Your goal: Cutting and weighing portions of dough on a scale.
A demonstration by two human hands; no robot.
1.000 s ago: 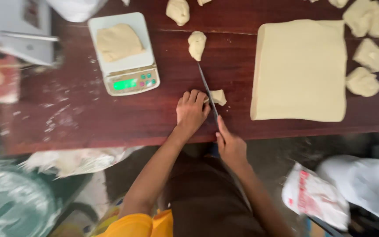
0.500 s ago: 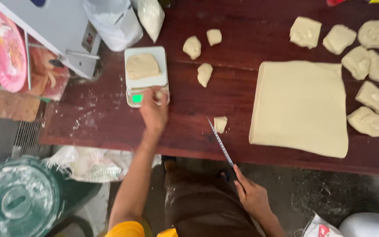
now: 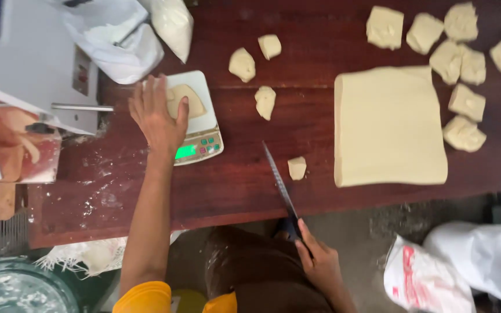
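Note:
My left hand (image 3: 156,113) reaches over a small white kitchen scale (image 3: 199,124) and its fingers are on the dough piece (image 3: 184,99) lying on the pan. My right hand (image 3: 319,264) is below the table's near edge, shut on the dark handle of a long knife (image 3: 278,182) whose blade points up over the wood. A small dough scrap (image 3: 297,168) lies just right of the blade. A large flat dough slab (image 3: 388,126) rests to the right on the dark red table (image 3: 233,185).
Three small dough lumps (image 3: 265,102) lie behind the scale and several cut chunks (image 3: 456,58) sit at the far right. A grey machine (image 3: 36,64) and white bags (image 3: 123,40) stand at the left. Plastic bags (image 3: 430,278) and a green tub (image 3: 13,290) are on the floor.
My left hand went from the small scrap beside the knife over to the scale and now covers the dough on it. The right hand drew the knife back toward the table edge.

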